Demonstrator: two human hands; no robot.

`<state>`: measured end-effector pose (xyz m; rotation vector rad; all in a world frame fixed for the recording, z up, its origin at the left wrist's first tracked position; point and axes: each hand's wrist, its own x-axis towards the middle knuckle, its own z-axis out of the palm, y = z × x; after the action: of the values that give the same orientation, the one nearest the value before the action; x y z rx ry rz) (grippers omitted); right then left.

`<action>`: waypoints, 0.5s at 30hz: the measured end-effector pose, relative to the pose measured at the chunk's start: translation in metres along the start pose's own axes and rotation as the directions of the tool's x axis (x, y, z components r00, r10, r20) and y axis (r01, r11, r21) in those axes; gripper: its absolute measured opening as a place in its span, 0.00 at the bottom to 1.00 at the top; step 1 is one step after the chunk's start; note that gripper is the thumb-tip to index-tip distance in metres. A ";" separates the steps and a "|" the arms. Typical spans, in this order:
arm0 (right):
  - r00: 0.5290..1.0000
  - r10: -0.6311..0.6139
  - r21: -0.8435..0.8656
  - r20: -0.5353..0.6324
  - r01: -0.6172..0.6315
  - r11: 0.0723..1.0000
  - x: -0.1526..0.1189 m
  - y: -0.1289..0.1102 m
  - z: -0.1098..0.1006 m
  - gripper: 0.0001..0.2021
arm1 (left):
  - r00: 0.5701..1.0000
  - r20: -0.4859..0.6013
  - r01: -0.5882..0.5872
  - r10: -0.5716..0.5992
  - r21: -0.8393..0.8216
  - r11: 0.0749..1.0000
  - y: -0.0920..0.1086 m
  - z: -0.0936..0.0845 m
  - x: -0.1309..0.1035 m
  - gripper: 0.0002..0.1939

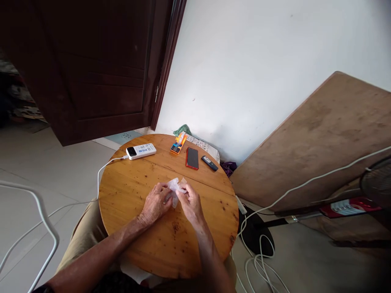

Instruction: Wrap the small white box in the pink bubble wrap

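Both hands meet over the middle of a round wooden table. Between them is a crumpled piece of thin, whitish, see-through film; whether it is plastic or paper I cannot tell. My left hand has its fingers closed on the film's left side. On the right side, my right hand pinches the film between thumb and fingers. A small tan, see-through flap sticks up by the right fingertips. The fingers partly hide the film.
Toward the table's far side lie a white power bank with a cable, an orange tape dispenser, a red-edged phone and a dark handset. A brown board leans right; white cables coil on the floor.
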<state>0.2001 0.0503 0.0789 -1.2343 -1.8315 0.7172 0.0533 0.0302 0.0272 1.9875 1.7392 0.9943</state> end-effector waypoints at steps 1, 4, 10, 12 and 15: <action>0.999 -0.031 -0.033 -0.010 0.031 0.999 -0.006 0.000 0.002 0.07 | 1.000 0.000 0.004 -0.004 -0.009 1.000 0.000 0.000 0.000 0.12; 0.989 -0.144 -0.152 -0.019 0.139 0.979 -0.024 0.004 0.009 0.08 | 0.999 -0.017 0.042 -0.043 -0.060 0.997 -0.002 -0.001 -0.002 0.14; 0.943 -0.332 -0.301 0.006 0.318 0.899 -0.046 0.016 0.017 0.11 | 0.995 -0.096 -0.050 0.035 -0.156 0.987 -0.020 0.001 -0.002 0.27; 0.934 -0.355 -0.353 0.031 0.343 0.870 -0.049 0.017 0.017 0.12 | 0.984 -0.090 -0.165 0.153 -0.147 0.975 -0.026 0.001 -0.002 0.21; 0.924 -0.377 -0.400 0.063 0.369 0.839 -0.050 0.017 0.015 0.11 | 0.966 -0.049 -0.258 0.254 -0.113 0.960 -0.031 -0.005 -0.001 0.14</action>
<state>0.2056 0.0095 0.0422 -1.0698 -2.1921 0.1041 0.0271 0.0346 0.0103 2.1667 1.4258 1.1895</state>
